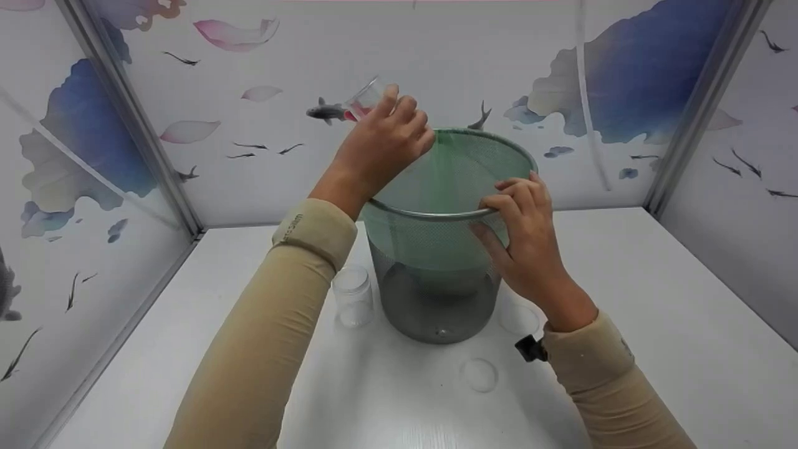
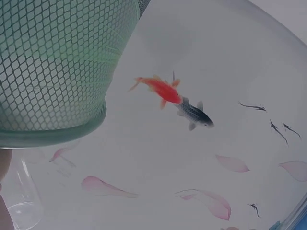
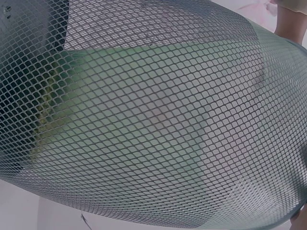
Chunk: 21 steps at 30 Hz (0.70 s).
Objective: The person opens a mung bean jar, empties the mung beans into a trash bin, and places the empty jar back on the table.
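A dark wire-mesh wastebasket (image 1: 436, 312) stands on the table, with a translucent green bag (image 1: 430, 243) lining its upper part and folded over the rim. Above the basket's left rim, my left hand (image 1: 389, 140) holds a small clear jar (image 1: 368, 96), tilted. The same jar (image 2: 25, 211) shows at the lower left of the left wrist view, near the green-covered rim. At the front right, my right hand (image 1: 527, 240) grips the basket rim, with its fingers over the edge and the thumb outside. Mesh and green bag (image 3: 144, 110) fill the right wrist view.
Another clear jar (image 1: 353, 299) stands on the white table (image 1: 636, 312) just left of the basket. Two clear round lids lie nearby, one lid (image 1: 479, 375) in front and one lid (image 1: 519, 319) to the right. Walls printed with fish and petals enclose the table.
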{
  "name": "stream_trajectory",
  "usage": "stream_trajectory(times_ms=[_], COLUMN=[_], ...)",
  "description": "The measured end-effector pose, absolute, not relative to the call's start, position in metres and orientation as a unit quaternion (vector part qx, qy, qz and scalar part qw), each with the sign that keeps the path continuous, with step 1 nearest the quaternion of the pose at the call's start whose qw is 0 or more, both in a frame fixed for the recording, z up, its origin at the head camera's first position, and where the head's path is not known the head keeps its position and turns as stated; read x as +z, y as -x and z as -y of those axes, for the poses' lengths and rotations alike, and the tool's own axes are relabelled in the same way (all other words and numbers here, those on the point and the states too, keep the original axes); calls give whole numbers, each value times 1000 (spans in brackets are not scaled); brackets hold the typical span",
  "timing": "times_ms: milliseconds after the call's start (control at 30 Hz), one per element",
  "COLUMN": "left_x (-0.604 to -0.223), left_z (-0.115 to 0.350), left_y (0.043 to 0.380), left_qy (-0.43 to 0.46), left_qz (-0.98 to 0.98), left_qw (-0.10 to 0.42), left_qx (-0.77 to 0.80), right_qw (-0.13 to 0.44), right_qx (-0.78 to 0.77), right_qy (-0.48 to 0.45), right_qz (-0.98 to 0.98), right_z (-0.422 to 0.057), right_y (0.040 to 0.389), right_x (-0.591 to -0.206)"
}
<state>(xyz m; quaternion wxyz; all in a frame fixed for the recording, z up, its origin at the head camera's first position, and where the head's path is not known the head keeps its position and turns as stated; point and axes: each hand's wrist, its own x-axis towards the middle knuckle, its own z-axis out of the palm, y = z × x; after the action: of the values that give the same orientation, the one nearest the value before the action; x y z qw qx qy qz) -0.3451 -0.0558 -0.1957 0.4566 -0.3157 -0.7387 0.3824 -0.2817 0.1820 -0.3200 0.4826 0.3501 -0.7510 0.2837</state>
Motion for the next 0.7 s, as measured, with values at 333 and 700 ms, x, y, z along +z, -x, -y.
stream_trajectory(times_ms=[333, 700], left_x=[-196, -191], left_z=[55, 52], left_y=[348, 350], left_qy=[306, 264], left_qz=[757, 820], left_qw=[459, 372], left_qx=[350, 345], right_qw=[480, 477], right_qx=[285, 287], right_qy=[-347, -344], right_qz=[754, 756], right_z=[-182, -182], right_y=[282, 281], right_x=[-321, -320])
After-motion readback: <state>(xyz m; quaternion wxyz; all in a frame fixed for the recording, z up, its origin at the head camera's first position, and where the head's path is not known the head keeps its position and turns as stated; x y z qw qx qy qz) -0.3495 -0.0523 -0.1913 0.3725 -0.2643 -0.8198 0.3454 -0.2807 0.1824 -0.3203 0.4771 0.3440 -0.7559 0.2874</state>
